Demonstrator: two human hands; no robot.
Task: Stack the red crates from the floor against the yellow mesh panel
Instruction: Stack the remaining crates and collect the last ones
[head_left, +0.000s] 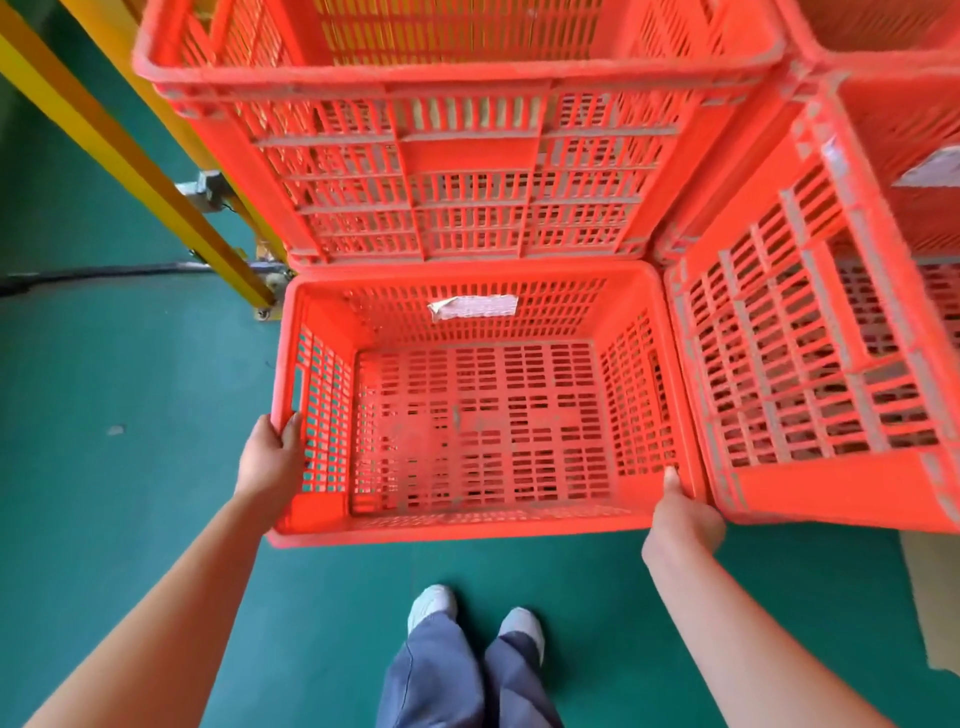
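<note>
I hold an empty red slatted crate (483, 431) in front of me, open side up, with a torn white label on its far inner wall. My left hand (272, 457) grips its left rim, thumb over the edge. My right hand (680, 517) grips the near right corner, thumb inside the rim. Directly behind the held crate rises a stack of red crates (467, 171) that touches its far rim. Through the slats of the top crate shows yellow mesh (457, 31).
A second stack of red crates (810, 364) stands close on the right, beside my right hand. Yellow frame bars (130, 161) slant down to the green floor (119, 389) at left, with a black cable along it. My feet (478, 618) are below the crate.
</note>
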